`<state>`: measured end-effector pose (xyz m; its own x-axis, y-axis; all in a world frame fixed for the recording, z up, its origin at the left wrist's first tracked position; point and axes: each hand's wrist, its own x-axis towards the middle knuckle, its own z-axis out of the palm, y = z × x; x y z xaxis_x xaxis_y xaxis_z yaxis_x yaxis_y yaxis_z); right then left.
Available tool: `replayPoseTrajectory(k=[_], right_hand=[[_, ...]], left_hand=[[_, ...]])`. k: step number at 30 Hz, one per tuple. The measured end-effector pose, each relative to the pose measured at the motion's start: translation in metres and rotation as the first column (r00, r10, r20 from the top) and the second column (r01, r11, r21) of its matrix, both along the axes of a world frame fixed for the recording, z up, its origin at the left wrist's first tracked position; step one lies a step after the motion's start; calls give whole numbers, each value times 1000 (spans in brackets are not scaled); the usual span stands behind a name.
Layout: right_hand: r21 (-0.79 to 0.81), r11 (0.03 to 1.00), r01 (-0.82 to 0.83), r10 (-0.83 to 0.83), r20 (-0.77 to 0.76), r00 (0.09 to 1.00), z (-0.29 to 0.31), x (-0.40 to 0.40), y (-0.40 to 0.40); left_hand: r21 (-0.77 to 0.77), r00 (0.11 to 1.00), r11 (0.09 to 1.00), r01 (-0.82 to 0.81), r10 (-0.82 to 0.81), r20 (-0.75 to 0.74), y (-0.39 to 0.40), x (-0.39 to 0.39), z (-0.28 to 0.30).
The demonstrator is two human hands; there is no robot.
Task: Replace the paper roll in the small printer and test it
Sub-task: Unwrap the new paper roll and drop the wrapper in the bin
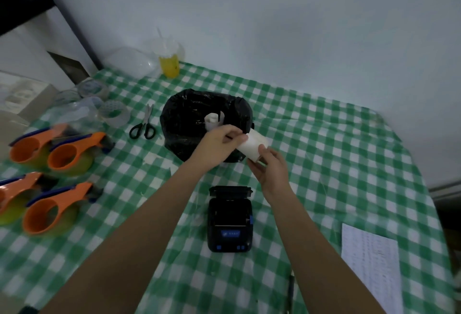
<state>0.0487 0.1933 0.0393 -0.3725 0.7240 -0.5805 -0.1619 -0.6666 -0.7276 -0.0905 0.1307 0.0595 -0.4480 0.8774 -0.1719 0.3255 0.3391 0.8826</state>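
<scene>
Beyond the fingers sits a black-lined bin (207,124) holding a spent white roll (214,118), scissors (144,124) to its left; nearer than them the small printer (230,219) lies lid-open on the checked cloth. The white paper roll (252,148), tilted, is clamped between left hand (219,144) fingers at its far end and right hand (272,169) fingers at its near end
</scene>
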Motion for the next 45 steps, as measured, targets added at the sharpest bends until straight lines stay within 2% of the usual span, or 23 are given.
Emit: replayPoseTrajectory(k=[2,3,6,8,10,12,15,17,22,25,28,33,37,39,41,45], right_hand=[[-14,1000,-19,18,-38,999,4,5,-4],[-15,1000,-26,25,-44,999,6,8,-7],[11,997,-76,76,-22,997,15,16,-17],[61,990,-128,127,11,992,23,21,-23],[139,968,-210,202,67,977,30,31,-28],[220,919,-327,310,109,944,37,45,-31],[318,826,-465,465,79,882,47,67,-29],[341,782,-521,545,30,838,55,75,-26],[403,669,-625,683,-1,730,70,80,-25],[476,617,-627,695,44,717,73,81,-27],[483,588,-649,715,65,696,75,81,-28],[385,605,-697,754,4,657,79,81,-31],[351,623,-699,759,-55,648,74,83,-35],[322,654,-685,741,-89,665,68,84,-40],[278,718,-638,685,-120,718,61,85,-43],[240,813,-531,564,-96,820,48,86,-47]], left_hand=[[12,996,998,57,-58,68,-11,18,0],[15,997,998,61,-61,48,-16,26,-1],[32,979,999,14,-7,-206,-25,49,-6],[84,962,995,-48,69,-265,-31,59,-4],[127,974,989,-70,95,-206,-36,62,2],[139,994,988,-61,73,-83,-45,58,12],[164,989,986,-6,-18,145,-63,50,27],[180,969,982,49,-91,231,-72,48,35],[197,926,969,150,-207,314,-89,50,53],[197,901,965,174,-237,365,-95,49,60],[187,868,954,235,-293,402,-99,50,69],[166,834,935,312,-354,423,-104,51,78],[44,864,925,378,-370,341,-106,46,80],[22,841,916,401,-378,387,-107,44,76],[37,829,930,365,-343,442,-106,44,71],[78,896,984,159,-177,407,-103,50,54]])
